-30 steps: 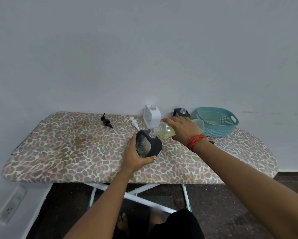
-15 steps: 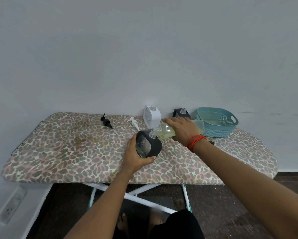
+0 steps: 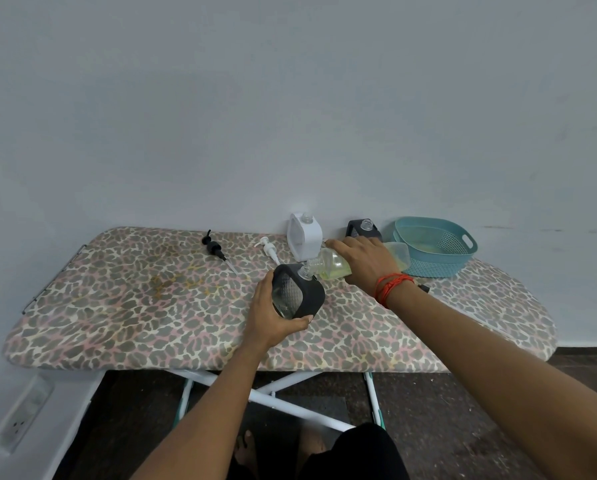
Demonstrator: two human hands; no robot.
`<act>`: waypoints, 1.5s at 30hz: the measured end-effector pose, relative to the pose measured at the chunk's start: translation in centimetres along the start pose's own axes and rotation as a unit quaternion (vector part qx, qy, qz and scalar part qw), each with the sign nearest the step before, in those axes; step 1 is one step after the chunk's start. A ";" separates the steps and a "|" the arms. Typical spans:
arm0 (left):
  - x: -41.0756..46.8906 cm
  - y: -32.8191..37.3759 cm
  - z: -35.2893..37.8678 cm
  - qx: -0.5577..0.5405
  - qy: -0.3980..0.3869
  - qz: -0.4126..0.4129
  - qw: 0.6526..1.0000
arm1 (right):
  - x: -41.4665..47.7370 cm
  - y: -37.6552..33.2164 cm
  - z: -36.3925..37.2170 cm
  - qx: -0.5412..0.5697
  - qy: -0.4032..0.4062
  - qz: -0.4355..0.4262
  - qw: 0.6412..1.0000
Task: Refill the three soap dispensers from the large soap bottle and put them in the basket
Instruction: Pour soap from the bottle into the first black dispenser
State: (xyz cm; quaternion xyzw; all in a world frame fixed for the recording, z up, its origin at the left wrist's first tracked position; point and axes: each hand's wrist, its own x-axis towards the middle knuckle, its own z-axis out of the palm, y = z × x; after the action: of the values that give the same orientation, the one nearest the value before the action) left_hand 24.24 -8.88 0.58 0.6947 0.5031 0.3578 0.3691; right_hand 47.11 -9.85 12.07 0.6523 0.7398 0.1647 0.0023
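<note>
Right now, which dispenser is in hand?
The near black dispenser, held tilted by the left hand; the white dispenser and far black dispenser stand unheld behind it.

We've got a leopard-print ironing board (image 3: 117, 306) on white crossed legs (image 3: 292, 408). Left of our left hand's (image 3: 273, 317) grip, a black pump (image 3: 215, 249) and a white pump (image 3: 267, 247) lie flat. Behind the grip stand a white dispenser (image 3: 305, 237) and a black dispenser (image 3: 361, 232), necks open. Far right of it sits a teal basket (image 3: 432, 268).

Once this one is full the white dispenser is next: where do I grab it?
Grip the white dispenser round its flat-sided body, below the open neck, fingers coming from the front left. It stands upright, the wall is behind it, and the right hand and soap bottle crowd its right.
</note>
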 end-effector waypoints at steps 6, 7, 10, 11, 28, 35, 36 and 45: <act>-0.1 0.2 0.0 0.001 0.000 0.000 1.000 | 0.0 0.0 0.1 -0.003 0.004 0.002 1.000; -0.1 0.2 0.0 -0.001 -0.001 -0.002 1.000 | 0.0 0.0 0.1 -0.001 0.003 0.002 1.000; -0.1 0.1 -0.1 -0.005 0.000 -0.004 1.000 | 0.0 -0.1 -0.1 -0.001 0.000 0.003 1.000; -0.1 0.1 0.0 -0.005 0.001 -0.003 1.000 | 0.0 -0.1 -0.1 0.000 -0.001 0.004 1.000; -0.2 0.0 -0.1 -0.010 0.001 0.001 1.000 | -0.2 -0.3 -0.5 0.004 -0.016 0.002 1.000; 0.1 -0.2 0.2 -0.015 0.006 0.012 1.000 | -0.3 -0.3 -0.7 0.004 -0.016 0.002 1.000; 0.1 -0.2 0.2 -0.016 0.008 0.014 1.000 | -0.3 -0.3 -0.7 0.004 -0.015 0.002 1.000; 0.1 -0.2 0.3 -0.016 0.012 0.017 1.000 | -0.3 -0.3 -0.7 0.004 -0.015 0.003 1.000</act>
State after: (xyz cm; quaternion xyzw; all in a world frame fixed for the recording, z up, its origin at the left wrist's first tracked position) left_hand 24.37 -8.78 0.26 0.6931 0.4895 0.3801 0.3681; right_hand 46.75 -10.34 12.63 0.6567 0.7386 0.1520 0.0102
